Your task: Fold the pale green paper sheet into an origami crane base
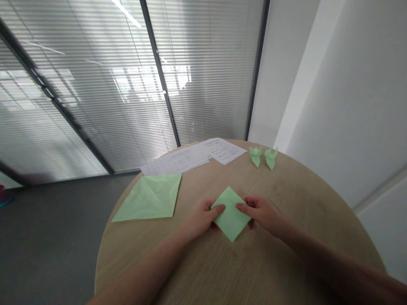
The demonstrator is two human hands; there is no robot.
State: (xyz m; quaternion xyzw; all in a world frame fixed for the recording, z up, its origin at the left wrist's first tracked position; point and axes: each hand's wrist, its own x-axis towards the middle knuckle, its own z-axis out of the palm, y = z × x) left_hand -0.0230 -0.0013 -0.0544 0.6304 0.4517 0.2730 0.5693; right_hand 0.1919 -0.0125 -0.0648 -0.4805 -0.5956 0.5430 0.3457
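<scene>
A small folded square of light green paper (231, 214) lies like a diamond on the round wooden table (286, 254). My left hand (203, 218) pinches its left corner, thumb on top and fingers curled under the edge. On the other side, my right hand (262, 213) grips the right corner the same way. Both hands are closed on the paper, which rests on or just above the tabletop.
A larger creased green sheet (149, 197) lies flat to the left. Printed white pages (193, 157) sit at the table's far edge. Two small folded green paper figures (263, 156) stand at the far right. Glass walls with blinds lie beyond; a white wall is on the right.
</scene>
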